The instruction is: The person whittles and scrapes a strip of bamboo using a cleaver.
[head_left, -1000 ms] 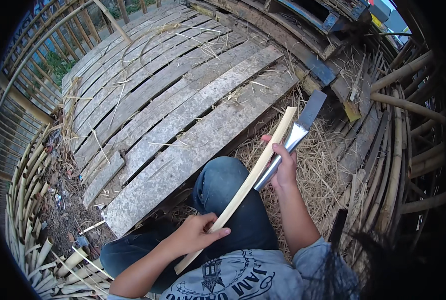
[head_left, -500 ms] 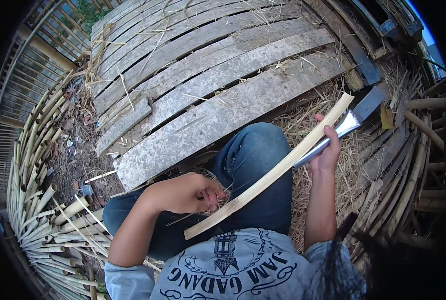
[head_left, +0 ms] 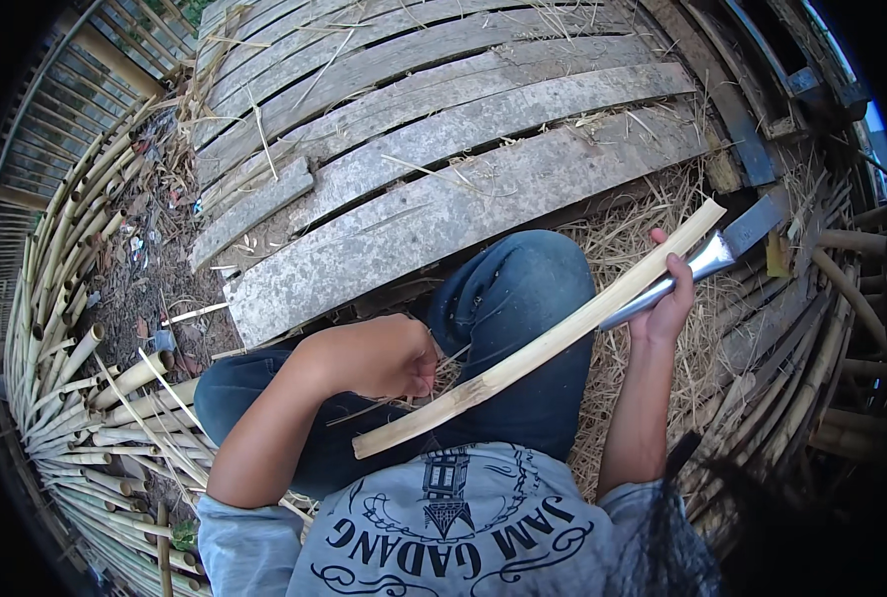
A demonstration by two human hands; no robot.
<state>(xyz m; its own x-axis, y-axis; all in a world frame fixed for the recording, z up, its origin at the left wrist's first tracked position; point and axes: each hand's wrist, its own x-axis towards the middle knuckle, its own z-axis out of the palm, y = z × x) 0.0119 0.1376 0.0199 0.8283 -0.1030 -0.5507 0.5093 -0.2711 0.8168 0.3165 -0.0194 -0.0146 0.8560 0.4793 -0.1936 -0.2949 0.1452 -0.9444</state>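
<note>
A long, pale split bamboo strip point(head_left: 553, 338) slants across my lap, its near end at the lower left by my shirt. My right hand point(head_left: 667, 303) grips the strip's upper part. In the same hand lies a broad-bladed knife point(head_left: 717, 257) with a silver metal handle, its blade pointing to the upper right. My left hand point(head_left: 394, 358) is closed above my lap, just beside the strip's lower part. Thin slivers show near its curled fingers, but whether it holds them is hidden.
A low platform of weathered wooden slats point(head_left: 414, 214) spans the front. Cut bamboo poles point(head_left: 75, 398) are heaped at the left. Dry shavings point(head_left: 608, 393) cover the ground around my knee, and dark bamboo lengths point(head_left: 772, 348) lie at the right. My bent knees point(head_left: 518, 279) face the platform.
The view has shifted slightly. The bamboo strip and knife sit a little farther right at their upper ends, still in my right hand. My left hand has risen a little from the strip's lower part.
</note>
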